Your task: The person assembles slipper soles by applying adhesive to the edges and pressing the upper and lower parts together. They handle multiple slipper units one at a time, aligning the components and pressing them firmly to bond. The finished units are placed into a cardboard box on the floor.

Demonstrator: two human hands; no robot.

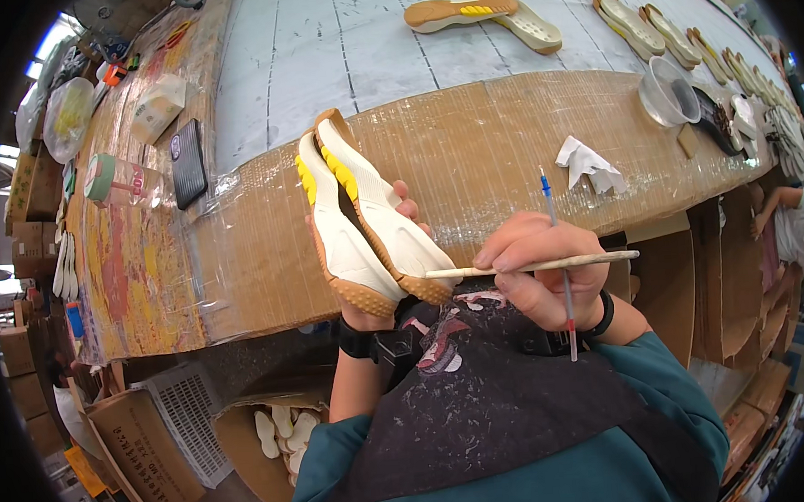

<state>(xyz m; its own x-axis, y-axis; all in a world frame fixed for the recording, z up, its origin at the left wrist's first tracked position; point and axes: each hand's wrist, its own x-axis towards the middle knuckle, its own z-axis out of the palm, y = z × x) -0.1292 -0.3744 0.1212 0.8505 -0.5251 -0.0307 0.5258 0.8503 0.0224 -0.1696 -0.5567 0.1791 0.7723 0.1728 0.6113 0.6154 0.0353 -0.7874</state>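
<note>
A pair of white shoe soles, with yellow pieces and tan studded bottoms, is held side by side in my left hand [407, 205]. The left sole [340, 241] and the right sole [387, 220] slant up and away from me over the bench edge. Closed in a pinch, my right hand [548, 266] holds a thin pale stick [593, 259] lying nearly level. Its left end meets the heel end of the right sole; I cannot tell what kind of tip it has. A slim pen-like tube [553, 211], blue at the top and red lower down, also stands upright between those fingers.
Cardboard [504, 118] under clear film covers the bench edge. Beyond it, more soles [462, 11] lie on a pale, line-marked surface [319, 55]. A crumpled tissue [590, 164] and plastic cup [668, 93] sit right; a phone [188, 164] and jar [124, 179] left. Below, a box [239, 441] holds soles.
</note>
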